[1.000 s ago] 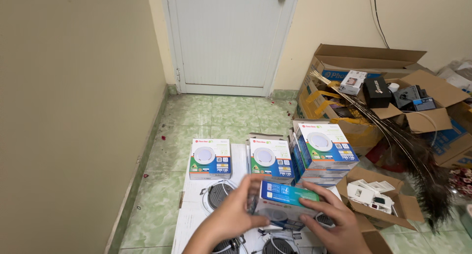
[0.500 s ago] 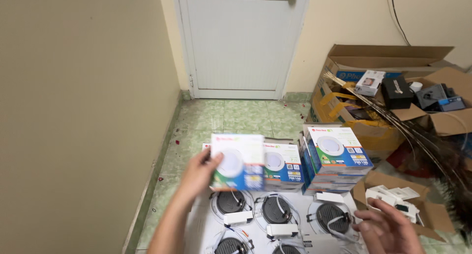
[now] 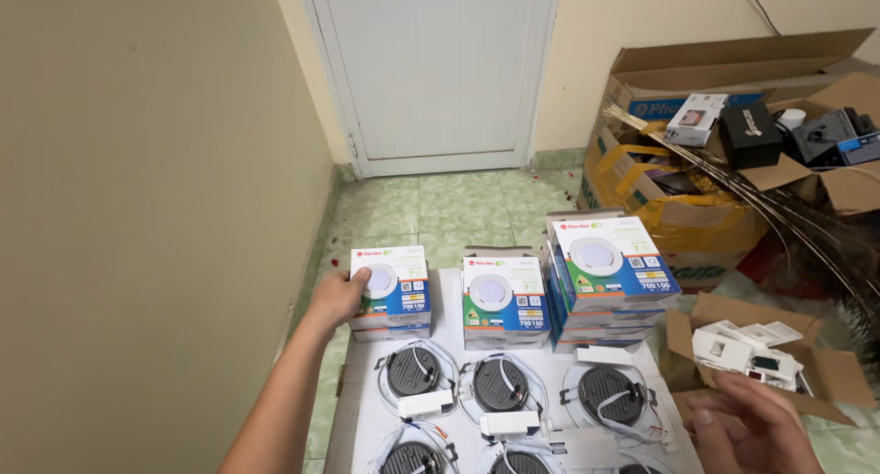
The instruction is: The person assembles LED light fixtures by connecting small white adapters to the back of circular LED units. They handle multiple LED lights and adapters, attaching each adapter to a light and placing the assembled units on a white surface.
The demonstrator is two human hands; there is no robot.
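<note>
My left hand [image 3: 337,295] grips the left edge of a white-and-blue lamp box [image 3: 396,286] that rests on top of another box at the left end of a row. A second short stack of lamp boxes [image 3: 502,300] stands in the middle and a taller stack [image 3: 610,277] on the right. My right hand [image 3: 756,430] hovers low at the right with fingers apart, holding nothing. Round black downlights with white driver units [image 3: 500,387] lie in rows on a white sheet [image 3: 362,437] in front of the boxes.
A small open carton with white parts [image 3: 761,350] sits beside my right hand. Large open cardboard boxes [image 3: 678,199] full of goods and a bundle of thin sticks stand at the right. A white door [image 3: 431,71], a yellow wall at the left, green floor tiles.
My left hand carried the lamp box down and set it on the left stack. My right hand let go and dropped to the lower right. The view has tilted down.
</note>
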